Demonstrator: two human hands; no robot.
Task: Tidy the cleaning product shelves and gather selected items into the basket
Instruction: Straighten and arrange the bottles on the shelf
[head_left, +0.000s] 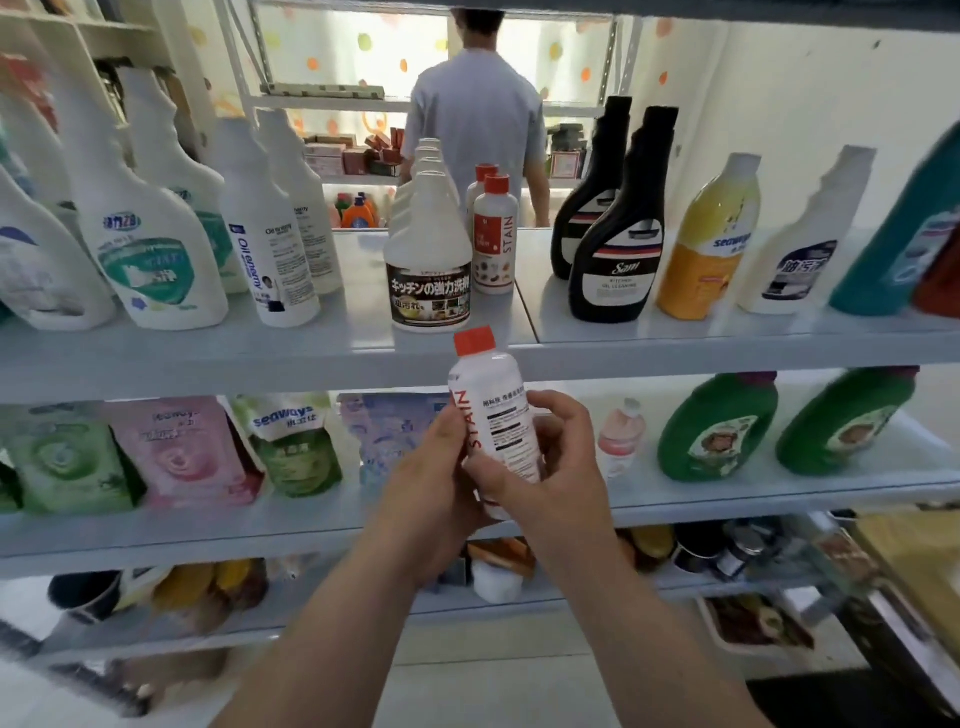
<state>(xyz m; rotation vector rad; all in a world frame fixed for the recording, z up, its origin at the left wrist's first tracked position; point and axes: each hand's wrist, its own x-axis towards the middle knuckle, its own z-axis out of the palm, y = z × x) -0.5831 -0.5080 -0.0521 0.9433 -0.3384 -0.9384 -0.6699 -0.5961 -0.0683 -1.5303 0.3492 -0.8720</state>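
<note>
Stain bottle (493, 415), white with an orange cap, is held upright just before the middle shelf (208, 358), where I see my left hand (431, 483) curled round its side and my right hand (563, 467) pinching its lower body.

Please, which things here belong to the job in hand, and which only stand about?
In the job: STAIN bottle, gripped by left hand and right hand; matching STAIN bottles on upper shelf.
Standing about: black Sam bottles; yellow seaways bottle; green bottles; pouches; person in the background.

Both hands (431, 478) (550, 467) gripping STAIN bottle (491, 410); lower shelves blurry.
</note>
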